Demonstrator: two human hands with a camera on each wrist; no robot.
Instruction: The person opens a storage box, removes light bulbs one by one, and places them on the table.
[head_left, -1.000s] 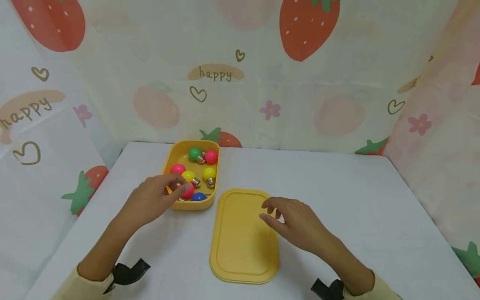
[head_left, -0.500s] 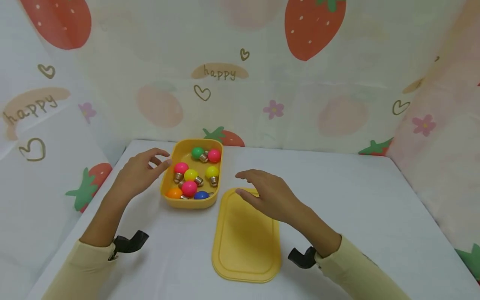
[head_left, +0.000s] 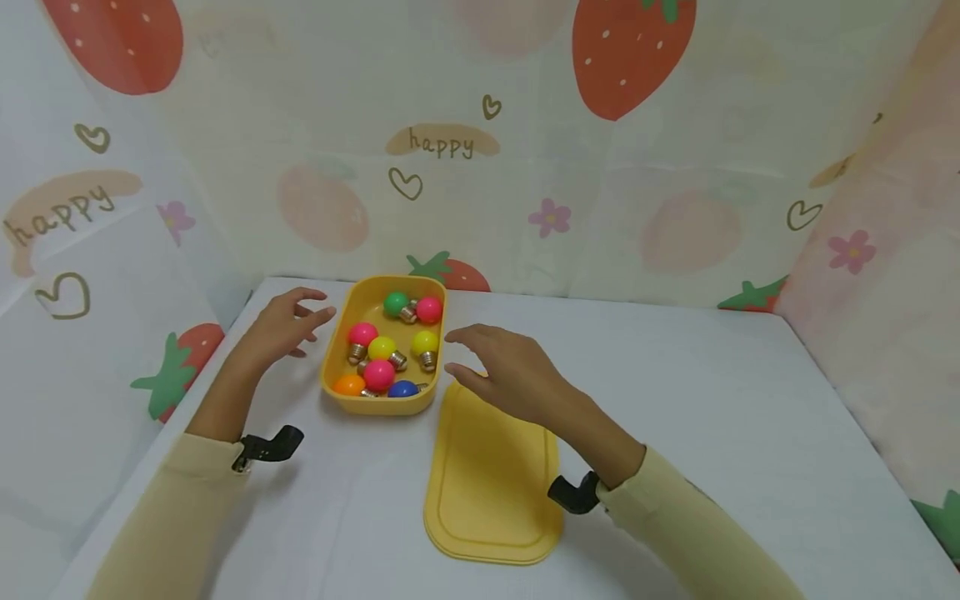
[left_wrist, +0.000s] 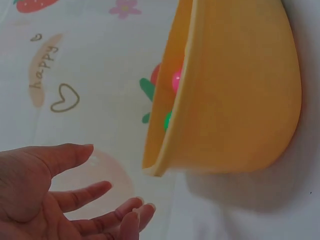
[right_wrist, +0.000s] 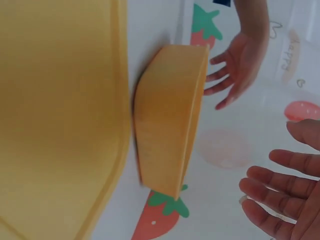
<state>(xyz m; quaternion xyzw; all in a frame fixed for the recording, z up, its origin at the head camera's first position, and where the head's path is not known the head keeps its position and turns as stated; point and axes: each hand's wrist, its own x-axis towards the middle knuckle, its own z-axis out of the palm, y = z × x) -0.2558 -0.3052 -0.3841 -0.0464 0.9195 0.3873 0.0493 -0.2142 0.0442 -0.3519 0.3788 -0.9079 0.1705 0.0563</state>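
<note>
A yellow plastic box holds several small coloured light bulbs with metal screw bases, among them a green bulb, an orange bulb and a blue bulb. Just off the box's left side is my left hand, its fingers spread and nothing in them. My right hand hovers at the box's right side, over the far end of a flat yellow lid, with fingers apart and holding nothing. In the left wrist view a gap shows between the left fingertips and the box wall.
Both things rest on a white-covered table. Behind it and along the sides hangs a curtain printed with strawberries, hearts and flowers. A black wrist mount sits at the left cuff, another mount at the right.
My left hand has pulled out of the box to its left side, uncovering the orange bulb. My right hand has moved left and farther away, from the lid's right edge to beside the box.
</note>
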